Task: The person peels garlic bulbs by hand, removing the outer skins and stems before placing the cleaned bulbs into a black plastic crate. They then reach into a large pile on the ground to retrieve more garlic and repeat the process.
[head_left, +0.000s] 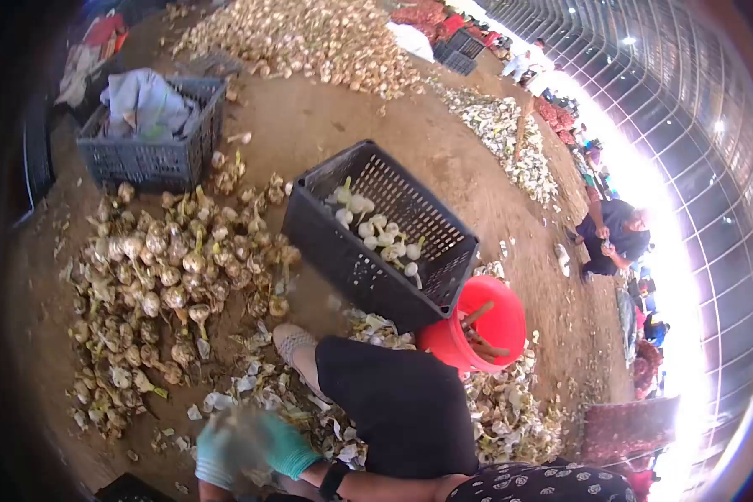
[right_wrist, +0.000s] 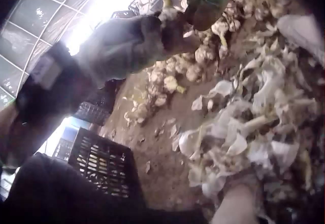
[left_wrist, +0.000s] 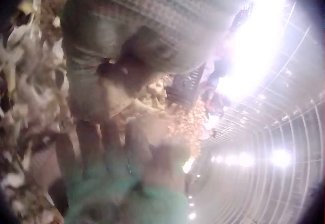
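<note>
Both hands wear gloves and meet low on the left of the head view, around a blurred thing. The left hand [head_left: 215, 456], in a paler glove, grips a garlic bulb [right_wrist: 170, 13] whose stem points up in the right wrist view. Close against it is the right hand [head_left: 289, 445], in a green glove with a black band at the wrist; its bent fingers [right_wrist: 205, 13] meet the bulb. In the left wrist view the fingers nearly hide what is between them. A heap of untrimmed garlic [head_left: 171, 276] lies beyond the hands.
A black crate [head_left: 343, 263] holds several white bulbs; a red bucket [head_left: 443, 343] with wooden handles stands against it. Another crate [head_left: 142, 163] bears a grey cloth. Loose peelings [head_left: 510, 410] lie around the legs. A person [head_left: 615, 234] works at the right.
</note>
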Tool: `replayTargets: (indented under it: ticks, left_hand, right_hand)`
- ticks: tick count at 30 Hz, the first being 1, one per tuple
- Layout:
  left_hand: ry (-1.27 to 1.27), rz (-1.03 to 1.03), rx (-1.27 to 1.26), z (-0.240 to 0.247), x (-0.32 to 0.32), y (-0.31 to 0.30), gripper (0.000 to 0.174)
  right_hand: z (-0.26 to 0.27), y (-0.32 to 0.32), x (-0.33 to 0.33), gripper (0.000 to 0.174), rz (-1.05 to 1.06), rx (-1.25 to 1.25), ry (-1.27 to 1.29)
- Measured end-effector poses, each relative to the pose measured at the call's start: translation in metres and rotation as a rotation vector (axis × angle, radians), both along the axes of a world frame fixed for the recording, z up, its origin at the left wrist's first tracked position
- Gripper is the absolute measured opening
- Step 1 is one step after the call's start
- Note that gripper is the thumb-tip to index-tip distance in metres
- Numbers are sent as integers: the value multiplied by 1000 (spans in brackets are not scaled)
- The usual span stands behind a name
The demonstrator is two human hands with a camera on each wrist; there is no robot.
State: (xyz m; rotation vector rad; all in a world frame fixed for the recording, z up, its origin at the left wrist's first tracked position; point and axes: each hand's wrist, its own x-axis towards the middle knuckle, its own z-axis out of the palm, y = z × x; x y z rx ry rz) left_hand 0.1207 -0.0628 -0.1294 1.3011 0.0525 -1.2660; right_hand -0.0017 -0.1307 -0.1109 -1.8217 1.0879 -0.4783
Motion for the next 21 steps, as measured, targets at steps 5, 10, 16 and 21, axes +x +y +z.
replayTargets:
  ticks: [5,10,16,21]
  left_hand:
    - [-509,-354,64,144,-53,-3,60]
    - [-1201,-273,207,137,-93,27,46]
    - [-710,-116,133,176,-112,41,48]
    - [-881,-183,131,185,-119,45,47]
  right_hand:
    - [45,-19,-15,33,288,190,147]
    - [18,6,-25,34,372,211,-161]
    - [40,2,-32,34,585,101,-115]
    - [77,1,-48,34,608,22,-83]
